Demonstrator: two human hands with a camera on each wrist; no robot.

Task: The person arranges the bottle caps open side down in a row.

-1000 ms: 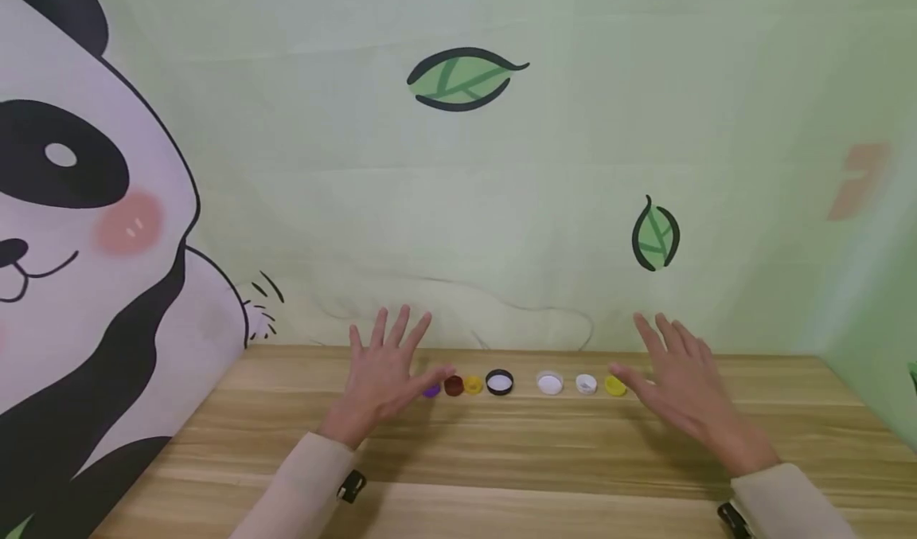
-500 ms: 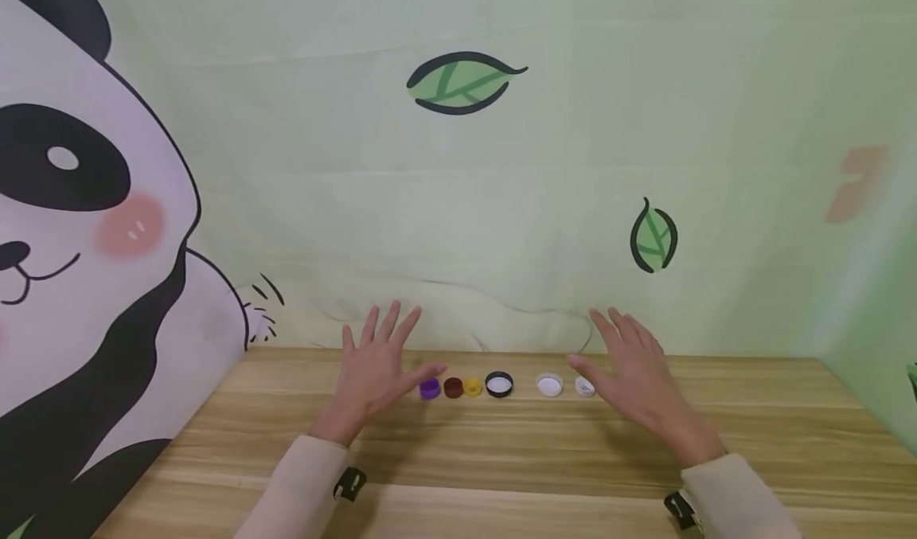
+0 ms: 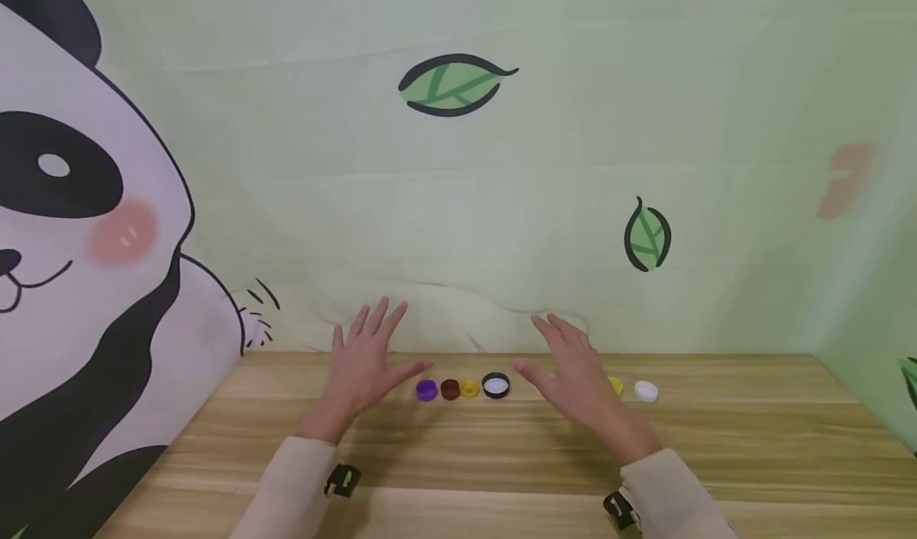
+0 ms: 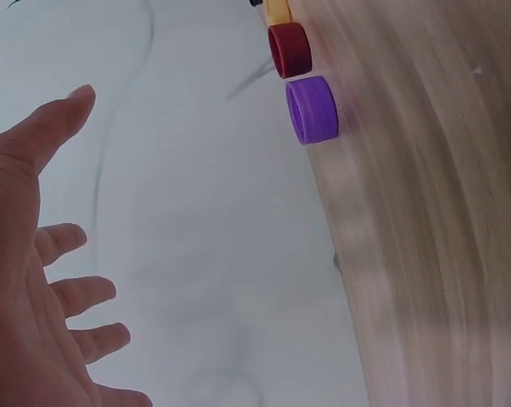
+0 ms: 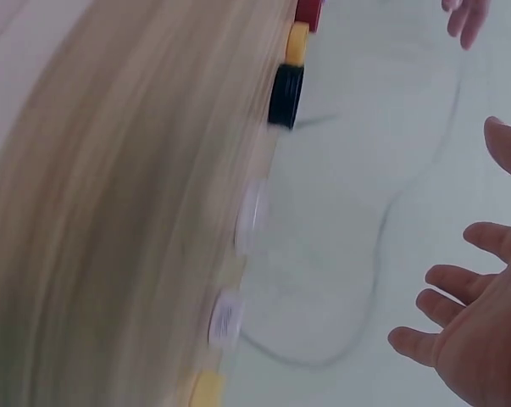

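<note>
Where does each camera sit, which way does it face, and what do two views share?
Head: worn there, facing forward and down at the wooden table; left hand, right hand and sleeves show.
Left wrist: worn there, facing past the left hand toward the purple cap.
Right wrist: worn there, facing past the right hand toward the black cap; part of the left hand shows.
Head and right wrist both show the black cap.

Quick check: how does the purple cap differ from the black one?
The purple cap looks purple throughout; the black cap has a white inside. The black cap looks wider than the purple cap. Both are round and sit open side up on the table.
</note>
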